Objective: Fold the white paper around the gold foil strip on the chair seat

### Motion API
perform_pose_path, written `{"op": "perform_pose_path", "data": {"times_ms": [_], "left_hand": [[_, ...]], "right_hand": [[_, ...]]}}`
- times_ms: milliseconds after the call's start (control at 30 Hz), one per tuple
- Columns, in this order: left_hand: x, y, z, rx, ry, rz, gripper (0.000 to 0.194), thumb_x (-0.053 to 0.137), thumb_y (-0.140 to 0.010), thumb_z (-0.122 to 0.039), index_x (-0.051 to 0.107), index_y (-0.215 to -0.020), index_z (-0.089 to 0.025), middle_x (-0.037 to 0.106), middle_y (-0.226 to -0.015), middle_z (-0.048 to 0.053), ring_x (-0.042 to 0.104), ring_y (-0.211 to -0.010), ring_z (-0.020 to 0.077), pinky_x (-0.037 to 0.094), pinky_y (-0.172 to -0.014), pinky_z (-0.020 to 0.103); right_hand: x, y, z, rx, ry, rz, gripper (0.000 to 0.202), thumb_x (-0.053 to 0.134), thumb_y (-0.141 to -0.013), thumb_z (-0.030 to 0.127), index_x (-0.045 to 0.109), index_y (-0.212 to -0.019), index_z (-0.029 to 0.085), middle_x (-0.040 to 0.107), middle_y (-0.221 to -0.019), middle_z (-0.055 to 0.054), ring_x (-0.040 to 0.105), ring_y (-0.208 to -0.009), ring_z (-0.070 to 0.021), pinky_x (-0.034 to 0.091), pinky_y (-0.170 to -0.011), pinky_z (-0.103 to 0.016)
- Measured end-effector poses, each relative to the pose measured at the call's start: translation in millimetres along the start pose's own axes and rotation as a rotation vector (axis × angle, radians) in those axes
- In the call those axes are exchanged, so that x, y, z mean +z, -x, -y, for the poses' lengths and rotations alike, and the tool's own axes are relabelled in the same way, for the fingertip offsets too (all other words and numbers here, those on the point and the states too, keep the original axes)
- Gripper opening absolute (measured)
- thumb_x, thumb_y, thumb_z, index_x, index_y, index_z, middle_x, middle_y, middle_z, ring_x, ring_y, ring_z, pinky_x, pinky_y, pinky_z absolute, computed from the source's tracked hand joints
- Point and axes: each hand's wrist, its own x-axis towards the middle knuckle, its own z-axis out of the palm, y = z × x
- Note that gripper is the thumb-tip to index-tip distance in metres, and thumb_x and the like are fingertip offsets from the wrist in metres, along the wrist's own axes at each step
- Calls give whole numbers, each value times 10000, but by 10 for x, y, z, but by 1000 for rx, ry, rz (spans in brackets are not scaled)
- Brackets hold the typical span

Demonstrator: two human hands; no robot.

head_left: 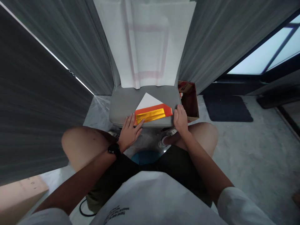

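Curtain (58, 62) in grey folds hangs on your left, split by a thin bright line, and below it a cardboard box (23, 195) lies at the lower left corner. A black cable (84, 214) curves on the floor by your left leg. Your left wrist wears a black watch (114, 150). Your left hand (130, 130) is open, palm down, its fingers slightly spread over the near left end of the folded paper (150, 110); one fingertip touches the gold strip (152, 115), and the hand presses from above without gripping.

The folded paper lies flat on the grey chair (119, 106), close to the front edge of the seat, between your hands. Its white part points away from you as a triangle, an orange band crosses below that, and the gold strip lies along the band, tilted slightly up toward the right. Behind it, a large white sheet (150, 47) drapes over the chair's backrest, with faint reddish lines on it.

Your right hand (181, 120) rests at the right front edge of the seat, just beside the paper's right tip. Its fingers are together, slightly bent and mostly extended, and you hold nothing in it. Past the chair stands an open brown box (191, 103); farther right are a dark mat (227, 107) on the floor and a bright window (248, 59).
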Motion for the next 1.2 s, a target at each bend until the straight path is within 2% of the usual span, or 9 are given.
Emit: {"op": "perform_pose_path", "data": {"times_ms": [67,133,267,367,467,667,833,1000,1200], "left_hand": [[24,2,-2,-5,-1,-16,568,534,-1055,-339,466,-1617,-299,149,-1783,126,235,-1624,398,307,-1264,636],[54,6,-2,-6,-7,-36,563,543,-1054,-347,476,-1611,-301,130,-1784,131,235,-1622,406,316,-1256,646],[83,10,8,9,-21,-69,563,559,-1051,-348,481,-1607,-309,95,-1785,133,243,-1617,418,337,-1240,656],[66,10,11,15,-23,-69,567,552,-1055,-342,468,-1615,-315,91,-1785,128,245,-1616,417,335,-1244,654],[40,10,11,8,-23,-51,563,526,-1066,-335,453,-1624,-315,96,-1783,129,243,-1616,414,329,-1248,653],[45,7,1,-6,10,-54,557,494,-1073,-348,449,-1627,-310,121,-1778,113,227,-1624,397,306,-1263,659],[53,-10,-55,-88,18,-109,623,395,-1101,-369,313,-1682,-159,343,-1708,184,327,-1597,354,299,-1281,609],[57,-44,-80,-163,35,-158,633,315,-1112,-378,282,-1683,-106,412,-1672,201,338,-1591,355,270,-1285,610],[100,-73,-59,-213,16,-176,591,290,-1114,-357,372,-1645,-109,450,-1656,180,374,-1574,340,284,-1284,577]], "right_hand": [[-58,-18,-31,19,-40,-76,718,117,-1111,461,486,-1564,42,545,-1556,-239,463,-1515,-298,391,-1237,-539],[-116,4,33,-53,-45,-96,676,166,-1112,441,465,-1584,60,528,-1578,-222,437,-1535,-289,373,-1255,-536],[-123,205,391,-305,-15,62,625,268,-1111,425,450,-1605,90,469,-1643,-171,365,-1582,-261,271,-1324,-509],[-52,377,610,-372,31,193,662,326,-1105,471,417,-1621,67,416,-1675,-172,330,-1601,-275,225,-1342,-518],[-33,437,589,-346,65,241,722,342,-1099,523,377,-1636,41,357,-1701,-182,298,-1614,-291,228,-1340,-516],[-170,349,272,-211,104,223,762,264,-1105,574,362,-1642,42,373,-1687,-208,349,-1589,-319,241,-1321,-550],[-190,352,294,-205,120,230,777,250,-1103,584,396,-1618,21,377,-1685,-213,349,-1586,-322,231,-1322,-539],[-110,345,335,-153,78,134,703,268,-1106,536,494,-1565,53,483,-1619,-217,432,-1524,-322,255,-1299,-562],[20,303,389,-84,64,-5,614,317,-1099,475,577,-1506,96,582,-1524,-211,507,-1431,-319,308,-1257,-570]]}}
